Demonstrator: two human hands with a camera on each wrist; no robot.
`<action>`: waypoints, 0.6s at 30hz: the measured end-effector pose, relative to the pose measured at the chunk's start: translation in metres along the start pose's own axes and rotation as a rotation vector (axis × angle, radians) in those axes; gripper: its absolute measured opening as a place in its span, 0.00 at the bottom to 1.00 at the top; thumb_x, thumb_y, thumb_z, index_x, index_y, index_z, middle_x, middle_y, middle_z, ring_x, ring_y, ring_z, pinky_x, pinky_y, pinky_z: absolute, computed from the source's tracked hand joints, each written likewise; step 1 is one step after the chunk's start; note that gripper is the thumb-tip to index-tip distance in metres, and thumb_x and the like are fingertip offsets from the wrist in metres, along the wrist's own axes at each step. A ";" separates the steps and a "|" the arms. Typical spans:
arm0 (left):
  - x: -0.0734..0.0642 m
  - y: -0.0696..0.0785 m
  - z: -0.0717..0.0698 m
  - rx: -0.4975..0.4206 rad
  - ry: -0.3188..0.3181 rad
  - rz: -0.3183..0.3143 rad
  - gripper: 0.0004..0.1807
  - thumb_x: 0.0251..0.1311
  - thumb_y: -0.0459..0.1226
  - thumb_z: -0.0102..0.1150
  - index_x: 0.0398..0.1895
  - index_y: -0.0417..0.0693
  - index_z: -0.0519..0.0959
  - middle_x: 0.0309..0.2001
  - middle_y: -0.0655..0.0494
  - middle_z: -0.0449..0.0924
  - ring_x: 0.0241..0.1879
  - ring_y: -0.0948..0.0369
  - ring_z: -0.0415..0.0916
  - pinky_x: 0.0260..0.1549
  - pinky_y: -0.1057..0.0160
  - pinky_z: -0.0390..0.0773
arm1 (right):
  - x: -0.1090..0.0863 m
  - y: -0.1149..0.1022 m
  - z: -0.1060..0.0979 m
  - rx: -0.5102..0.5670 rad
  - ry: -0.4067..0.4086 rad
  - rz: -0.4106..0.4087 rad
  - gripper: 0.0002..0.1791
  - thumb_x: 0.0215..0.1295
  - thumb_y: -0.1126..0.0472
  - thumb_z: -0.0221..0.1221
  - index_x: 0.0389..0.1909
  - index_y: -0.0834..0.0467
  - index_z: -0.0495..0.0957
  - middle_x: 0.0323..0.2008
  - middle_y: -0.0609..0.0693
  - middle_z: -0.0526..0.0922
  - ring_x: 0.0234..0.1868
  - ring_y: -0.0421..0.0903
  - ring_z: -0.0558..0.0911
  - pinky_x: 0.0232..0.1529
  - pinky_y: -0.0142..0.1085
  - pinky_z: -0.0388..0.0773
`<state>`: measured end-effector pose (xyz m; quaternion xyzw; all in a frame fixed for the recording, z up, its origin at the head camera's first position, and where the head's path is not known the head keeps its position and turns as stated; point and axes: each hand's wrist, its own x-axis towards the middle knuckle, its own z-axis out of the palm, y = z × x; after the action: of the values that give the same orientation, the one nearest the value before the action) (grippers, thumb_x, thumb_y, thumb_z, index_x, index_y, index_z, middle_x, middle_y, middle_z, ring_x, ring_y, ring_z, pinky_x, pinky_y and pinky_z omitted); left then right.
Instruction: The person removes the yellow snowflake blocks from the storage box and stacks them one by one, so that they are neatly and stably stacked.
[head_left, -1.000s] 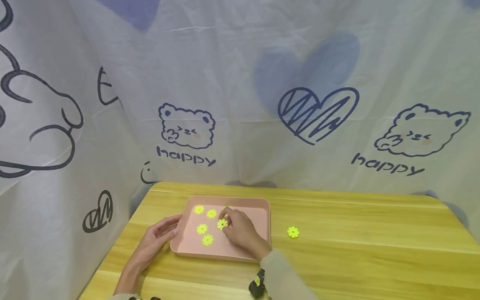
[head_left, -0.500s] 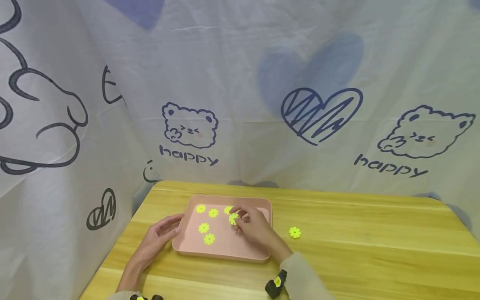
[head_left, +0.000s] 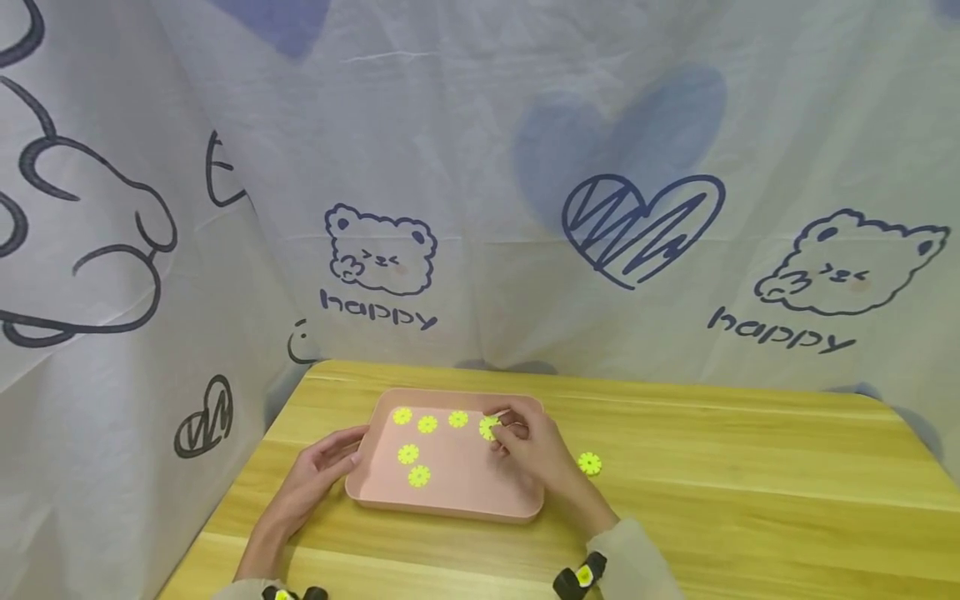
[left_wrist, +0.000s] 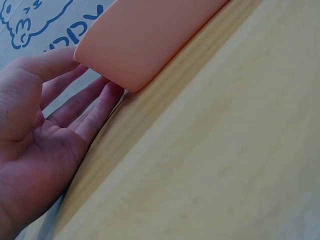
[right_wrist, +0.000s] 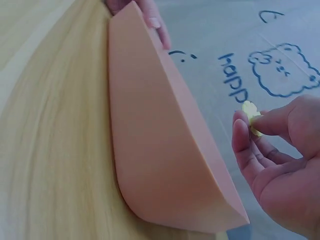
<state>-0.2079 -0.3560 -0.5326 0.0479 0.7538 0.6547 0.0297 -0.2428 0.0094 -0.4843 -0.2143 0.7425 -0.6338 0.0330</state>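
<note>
We see a yellow notched disc (head_left: 487,428) pinched between the thumb and fingertips of the right hand (head_left: 536,445), over the two o'clock part of the pink tray (head_left: 459,482). Five more discs (head_left: 427,424) lie in the tray: three from ten to twelve o'clock, two toward eight and nine. The pinched disc turns its face to us in the head view, partly behind the thumb; the right wrist view shows it nearly edge-on, leaning from eleven to five o'clock — and clear of the rim.

The tray's long axis runs from nine to three. At its nine o'clock end the left hand (head_left: 312,473) touches it; the left wrist view shows us the fingers spread and nearly straight. Past the right hand, at three o'clock, a seventh disc (head_left: 590,463) lies on the wooden table (head_left: 735,483). Beyond, at twelve, hangs a printed cloth (head_left: 487,275).
</note>
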 end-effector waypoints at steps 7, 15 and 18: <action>0.000 0.001 0.000 -0.004 -0.001 0.006 0.28 0.73 0.36 0.61 0.72 0.36 0.69 0.72 0.38 0.67 0.63 0.66 0.75 0.60 0.69 0.75 | -0.009 -0.001 -0.015 0.023 0.054 0.023 0.16 0.73 0.74 0.56 0.59 0.65 0.78 0.40 0.62 0.81 0.37 0.61 0.86 0.39 0.50 0.88; 0.000 0.002 0.000 -0.011 -0.003 0.006 0.29 0.73 0.36 0.61 0.72 0.35 0.68 0.72 0.38 0.67 0.63 0.67 0.74 0.61 0.69 0.75 | -0.025 -0.003 -0.037 0.033 0.062 0.072 0.17 0.73 0.74 0.55 0.59 0.64 0.79 0.43 0.62 0.82 0.40 0.57 0.88 0.43 0.44 0.88; 0.000 0.002 0.001 -0.015 0.001 0.002 0.29 0.72 0.36 0.61 0.72 0.35 0.69 0.72 0.38 0.67 0.63 0.67 0.75 0.60 0.69 0.75 | -0.031 -0.004 -0.046 0.048 0.052 0.068 0.18 0.71 0.76 0.54 0.59 0.67 0.78 0.45 0.64 0.81 0.42 0.57 0.88 0.45 0.42 0.88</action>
<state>-0.2077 -0.3552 -0.5306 0.0482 0.7489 0.6603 0.0288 -0.2288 0.0629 -0.4780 -0.1717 0.7346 -0.6552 0.0404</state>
